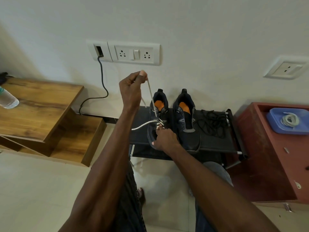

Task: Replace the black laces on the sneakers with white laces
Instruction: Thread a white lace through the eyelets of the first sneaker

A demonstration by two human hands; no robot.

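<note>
Nearest, our right hand (164,139) rests on the toe of the left sneaker (156,121), fingers curled over it, thumb at the near edge. This sneaker stands on a black rack (222,144), partly threaded with a white lace (151,92). Farther up, our left hand (132,88) pinches that lace taut between thumb and fingers. To the right stand the unlaced right sneaker (186,121) and loose black laces (212,124); a second white lace (289,119) lies in a blue tray (274,126).

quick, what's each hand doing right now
Left hand: pinches the white lace, pulled up.
Right hand: holds down the left sneaker.
</note>
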